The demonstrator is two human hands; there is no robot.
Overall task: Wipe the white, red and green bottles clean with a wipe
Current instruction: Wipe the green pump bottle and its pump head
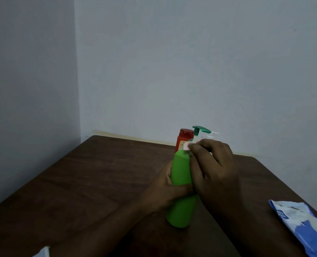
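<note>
A person's left hand (163, 193) grips a green pump bottle (181, 169) around its middle, fingers curled behind the body and thumb laid across the front. The right hand (215, 171) pinches a small white wipe (187, 145) in its fingertips and presses it to the bottle's shoulder, just below the dark green pump head (200, 129). The bottle is near the middle of a dark wooden table (98, 182), leaning slightly away from the camera. Its base appears to rest on the tabletop, though the dim light makes that hard to confirm.

Behind it, close to the pale grey-blue wall (191, 62), stands a red bottle (184, 139) with a red cap. Just to that bottle's right, the white pump of a white bottle (210, 134) shows above the right hand's knuckles, with the rest hidden. A blue-and-white pack of wipes (306, 227) lies flat at the table's right edge, well apart from the bottles.
</note>
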